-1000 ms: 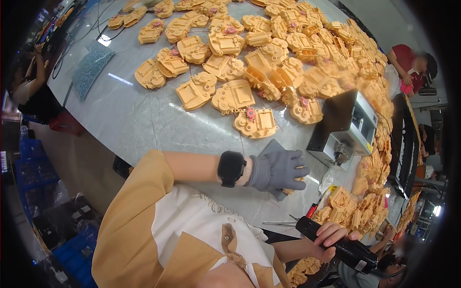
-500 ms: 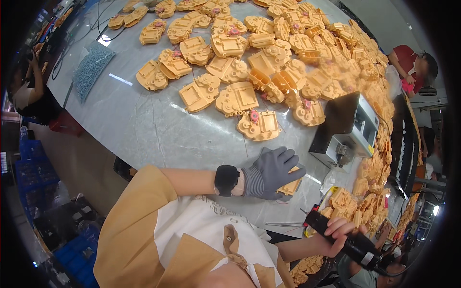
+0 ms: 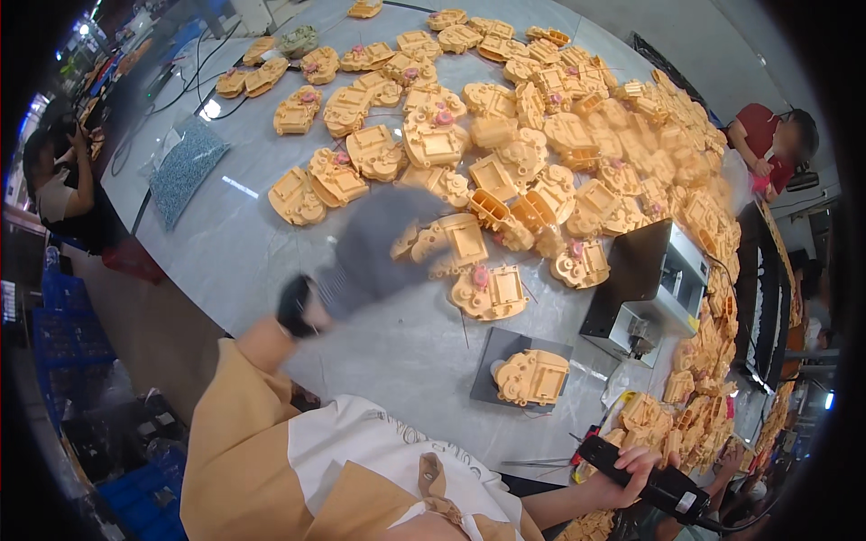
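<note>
My gloved left hand (image 3: 388, 248), smeared by motion, reaches over the near left edge of the spread of yellow plastic housings. It covers part of a housing (image 3: 465, 242); whether it touches that piece, I cannot make out. In my bare right hand (image 3: 636, 471) is a black electric screwdriver (image 3: 677, 493), its tip pointing left, low at the table's right side. Between my hands a single yellow housing (image 3: 534, 377) rests on a dark grey square block (image 3: 496, 347). Just beyond it lies another housing (image 3: 490, 293) with a pink-red round part and thin wires.
A dark box-shaped machine (image 3: 631, 279) stands right of the block. Yellow housings (image 3: 645, 419) pile up along the far and right sides. A bag of small bluish pieces (image 3: 185, 171) lies at left. Other people are at the far left and right (image 3: 767, 149).
My left hand has left the housing on the block and swung up and left toward the other housings. My right hand still holds the screwdriver. The view has shifted slightly.
</note>
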Tool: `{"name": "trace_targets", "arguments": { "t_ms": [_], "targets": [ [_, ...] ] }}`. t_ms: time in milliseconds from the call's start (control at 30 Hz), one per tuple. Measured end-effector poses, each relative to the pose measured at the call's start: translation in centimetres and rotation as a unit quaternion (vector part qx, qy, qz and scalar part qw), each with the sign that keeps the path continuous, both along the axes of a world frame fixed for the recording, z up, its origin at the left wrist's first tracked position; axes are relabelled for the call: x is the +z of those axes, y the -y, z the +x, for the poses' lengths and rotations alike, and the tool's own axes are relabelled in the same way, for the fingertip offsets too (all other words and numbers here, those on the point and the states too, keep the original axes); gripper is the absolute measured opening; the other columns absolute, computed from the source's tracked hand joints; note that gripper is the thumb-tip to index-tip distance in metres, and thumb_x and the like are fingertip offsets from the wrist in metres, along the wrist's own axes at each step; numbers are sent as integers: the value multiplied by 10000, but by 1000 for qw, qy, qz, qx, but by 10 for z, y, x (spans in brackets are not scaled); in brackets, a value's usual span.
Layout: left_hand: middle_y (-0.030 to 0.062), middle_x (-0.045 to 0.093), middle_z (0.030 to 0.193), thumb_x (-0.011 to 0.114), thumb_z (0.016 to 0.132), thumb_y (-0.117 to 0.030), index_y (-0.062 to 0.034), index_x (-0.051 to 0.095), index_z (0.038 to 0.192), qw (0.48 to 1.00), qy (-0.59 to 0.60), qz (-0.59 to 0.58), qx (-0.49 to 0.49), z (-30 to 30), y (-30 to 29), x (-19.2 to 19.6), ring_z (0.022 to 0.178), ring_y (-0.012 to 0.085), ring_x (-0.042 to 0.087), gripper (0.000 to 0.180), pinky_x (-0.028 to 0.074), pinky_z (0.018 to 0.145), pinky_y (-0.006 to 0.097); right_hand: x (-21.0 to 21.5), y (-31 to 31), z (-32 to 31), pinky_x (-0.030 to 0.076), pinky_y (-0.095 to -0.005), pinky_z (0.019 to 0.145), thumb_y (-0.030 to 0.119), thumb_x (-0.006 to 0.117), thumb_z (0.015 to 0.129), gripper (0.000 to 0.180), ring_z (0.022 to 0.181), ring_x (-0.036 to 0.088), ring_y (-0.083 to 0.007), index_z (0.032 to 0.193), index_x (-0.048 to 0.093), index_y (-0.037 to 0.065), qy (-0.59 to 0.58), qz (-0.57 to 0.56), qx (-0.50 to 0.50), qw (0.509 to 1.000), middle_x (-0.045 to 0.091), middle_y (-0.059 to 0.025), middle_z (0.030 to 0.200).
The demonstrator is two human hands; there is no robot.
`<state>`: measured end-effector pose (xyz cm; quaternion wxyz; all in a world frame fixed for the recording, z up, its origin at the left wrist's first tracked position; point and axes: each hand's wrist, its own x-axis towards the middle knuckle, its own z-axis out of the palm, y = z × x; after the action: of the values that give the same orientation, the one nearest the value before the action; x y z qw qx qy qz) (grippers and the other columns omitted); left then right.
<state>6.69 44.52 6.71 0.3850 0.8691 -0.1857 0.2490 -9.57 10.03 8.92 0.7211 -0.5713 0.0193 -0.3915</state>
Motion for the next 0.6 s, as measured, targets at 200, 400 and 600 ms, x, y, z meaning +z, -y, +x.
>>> {"name": "trace_targets", "arguments": {
  "t_ms": [200, 400, 600],
  "targets": [
    [137, 599, 1056, 592, 765, -288, -85, 542, 1140, 894, -185, 380, 151, 199, -135, -13, 984, 277, 577, 429, 459, 832, 388, 0, -21, 34, 345, -237, 588, 86, 458, 839, 420, 525, 378, -106, 1213, 292, -9, -59, 97, -51, 992, 324, -15, 626],
    [173, 527, 1132, 663, 613, -421, -110, 519, 1176, 808, -357, 420, 207, 242, -121, -17, 1026, 305, 548, 659, 454, 839, 397, 3, -22, 48, 360, -219, 577, 104, 501, 806, 459, 504, 395, -95, 1215, 311, 23, -74, -13, -45, 996, 365, -19, 607],
    [204, 511, 1108, 580, 627, -612, -53, 531, 1156, 819, -330, 411, 227, 233, -112, -29, 1024, 314, 544, 771, 450, 826, 394, 0, -33, 63, 348, -220, 561, 105, 496, 805, 438, 498, 390, -89, 1196, 313, 27, -129, -17, -54, 990, 364, -14, 577]
  ]
}}
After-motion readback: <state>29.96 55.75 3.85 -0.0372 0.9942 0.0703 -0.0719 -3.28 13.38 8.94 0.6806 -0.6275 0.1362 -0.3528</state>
